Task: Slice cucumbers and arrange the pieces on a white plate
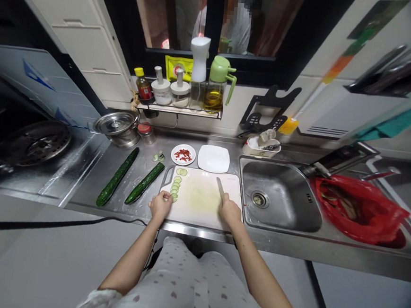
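Note:
My right hand (230, 210) is closed round the handle of a knife (220, 188), whose blade points away from me over the right part of the white cutting board (200, 215). At the board's left edge my left hand (160, 205) has its fingers curled together, the tips beside the nearest of the cucumber slices (176, 187). Whether they pinch a slice is too small to tell. These slices lie overlapped in a row, with a few more at the far end. Left of the board lie a shorter cucumber (145, 184) with a cut end and a long whole cucumber (118, 177).
Behind the board stand a small plate of chopped red pieces (183, 155) and a white square plate (213, 158). Cucumber ends (158, 157) lie nearby. To the right is the sink (278, 221), then a red bag (360, 213). A lidded pot (118, 126) stands back left, below a seasoning shelf (180, 110).

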`<state>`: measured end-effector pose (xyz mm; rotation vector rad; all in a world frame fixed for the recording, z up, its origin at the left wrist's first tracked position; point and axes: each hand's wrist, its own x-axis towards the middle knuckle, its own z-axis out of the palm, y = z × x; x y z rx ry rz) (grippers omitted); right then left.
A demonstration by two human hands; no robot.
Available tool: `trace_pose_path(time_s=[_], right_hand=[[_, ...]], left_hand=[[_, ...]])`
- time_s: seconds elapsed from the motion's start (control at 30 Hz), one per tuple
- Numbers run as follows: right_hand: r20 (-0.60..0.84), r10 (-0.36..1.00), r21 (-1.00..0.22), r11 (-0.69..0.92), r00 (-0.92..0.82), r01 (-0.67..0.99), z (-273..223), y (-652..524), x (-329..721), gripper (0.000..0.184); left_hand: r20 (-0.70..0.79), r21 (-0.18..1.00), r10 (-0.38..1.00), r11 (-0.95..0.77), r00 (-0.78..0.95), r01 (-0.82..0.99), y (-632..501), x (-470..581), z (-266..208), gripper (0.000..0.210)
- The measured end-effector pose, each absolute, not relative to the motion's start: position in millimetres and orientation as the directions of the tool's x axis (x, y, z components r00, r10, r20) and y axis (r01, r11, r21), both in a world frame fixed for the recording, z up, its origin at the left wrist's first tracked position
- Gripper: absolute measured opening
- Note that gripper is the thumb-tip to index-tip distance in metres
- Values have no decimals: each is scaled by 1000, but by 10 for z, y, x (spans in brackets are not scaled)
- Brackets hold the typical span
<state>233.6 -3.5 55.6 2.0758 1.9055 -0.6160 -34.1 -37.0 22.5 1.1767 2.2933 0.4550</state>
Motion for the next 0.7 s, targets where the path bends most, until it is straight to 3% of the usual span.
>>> trace_pose_path(time_s=[0.43,0.7], right_hand=[[-457,888,-90,-105,52,990,530,-35,2339,31],[-461,886,-101,-112,53,989,534,-35,2339,31]], left_hand=[[-246,428,824,565,-511,706,-369,-370,176,12],[-226,467,824,559,-519,685,-372,-328,202,25]])
